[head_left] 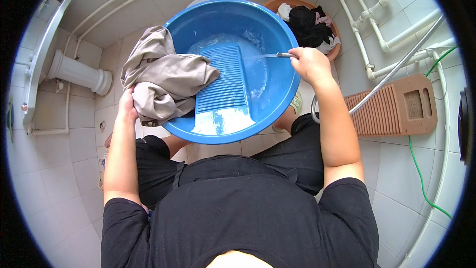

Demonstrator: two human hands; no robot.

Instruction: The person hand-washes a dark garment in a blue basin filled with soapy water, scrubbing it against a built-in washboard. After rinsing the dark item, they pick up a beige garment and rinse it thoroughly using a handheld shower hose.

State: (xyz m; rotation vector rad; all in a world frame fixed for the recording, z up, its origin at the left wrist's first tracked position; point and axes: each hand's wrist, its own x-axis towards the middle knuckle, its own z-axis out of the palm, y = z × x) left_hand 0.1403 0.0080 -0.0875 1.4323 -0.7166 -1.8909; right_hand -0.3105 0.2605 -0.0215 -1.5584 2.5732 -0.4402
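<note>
A large blue plastic basin (277, 97) sits between my knees, with some water in its far part. Inside it a blue washboard (223, 77) leans against the near rim, its ridges facing up. My left hand (128, 105) grips the edge of a bunched beige garment (171, 77), which drapes over the basin's left rim and onto the washboard. At the right rim, my right hand (312, 64) is closed around a spray nozzle (283, 55). A jet of water leaves its tip leftward into the basin. The fingers of my left hand are partly hidden by the cloth.
Behind the basin on the right stands an orange tub (337, 44) of dark and light clothes (307, 22). A brown washboard (391, 106) lies to the right, near a metal hose (384, 84) and a green cord (421, 178). White pipes (342, 7) line the walls; a white pedestal (82, 72) stands left.
</note>
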